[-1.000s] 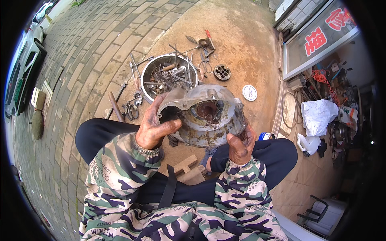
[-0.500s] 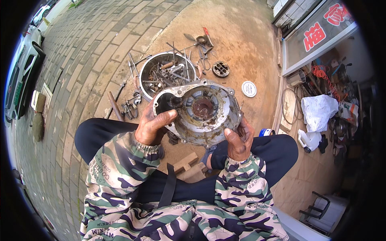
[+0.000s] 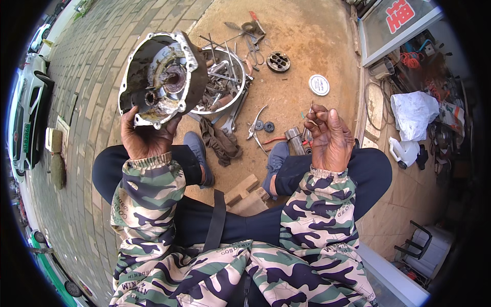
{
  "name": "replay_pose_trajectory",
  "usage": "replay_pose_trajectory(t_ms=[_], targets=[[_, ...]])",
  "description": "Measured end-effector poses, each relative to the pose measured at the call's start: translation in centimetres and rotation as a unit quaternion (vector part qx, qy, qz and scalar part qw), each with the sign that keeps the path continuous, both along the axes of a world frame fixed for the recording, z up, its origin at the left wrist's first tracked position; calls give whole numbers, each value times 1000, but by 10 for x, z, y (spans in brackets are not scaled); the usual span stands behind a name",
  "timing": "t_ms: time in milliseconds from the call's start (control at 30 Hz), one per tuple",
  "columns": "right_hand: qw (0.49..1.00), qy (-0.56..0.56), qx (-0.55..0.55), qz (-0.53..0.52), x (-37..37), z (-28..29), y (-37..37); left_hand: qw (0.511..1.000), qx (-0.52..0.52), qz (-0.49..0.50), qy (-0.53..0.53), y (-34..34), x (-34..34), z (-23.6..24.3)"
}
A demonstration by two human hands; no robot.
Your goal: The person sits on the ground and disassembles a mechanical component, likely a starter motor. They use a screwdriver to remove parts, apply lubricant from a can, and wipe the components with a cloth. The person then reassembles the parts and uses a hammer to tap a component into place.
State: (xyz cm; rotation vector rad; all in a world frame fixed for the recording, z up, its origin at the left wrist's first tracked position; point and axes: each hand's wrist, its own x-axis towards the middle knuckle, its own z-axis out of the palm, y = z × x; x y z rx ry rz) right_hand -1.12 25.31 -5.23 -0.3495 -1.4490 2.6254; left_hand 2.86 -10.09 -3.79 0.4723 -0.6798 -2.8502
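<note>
My left hand grips the lower edge of a greasy metal gearbox housing, raised at the left with its hollow side facing me. Inside it are a round bore and brown grime. Off to the right, my right hand is palm up, with its fingertips pinched on a thin metal piece, too small to name exactly. Behind the housing stands a round metal basin full of tools and parts, partly hidden. Pliers, two small dark toothed wheels and a metal cylinder lie between my hands.
A dark rag lies by my left shoe, and wooden blocks sit between my legs. Farther off are a round part with holes and a white lid. A cluttered doorway with a white bag is on the right.
Both hands held the housing before; my right hand has let go and moved right. My left hand has carried the housing up and left and tilted it, uncovering the rag and pliers.
</note>
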Motion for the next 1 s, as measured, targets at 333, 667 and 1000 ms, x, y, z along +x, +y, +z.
replay_pose_trajectory(t_ms=[333,667,1000], targets=[[995,-32,83,50,0,0,-11,996,49,35,70,14,8,16],[981,-51,126,136,-1,-9,-19,991,10,122,48,34,14,1],[975,-58,156,147,2,-8,-29,989,29,128,65,32,19,-5]])
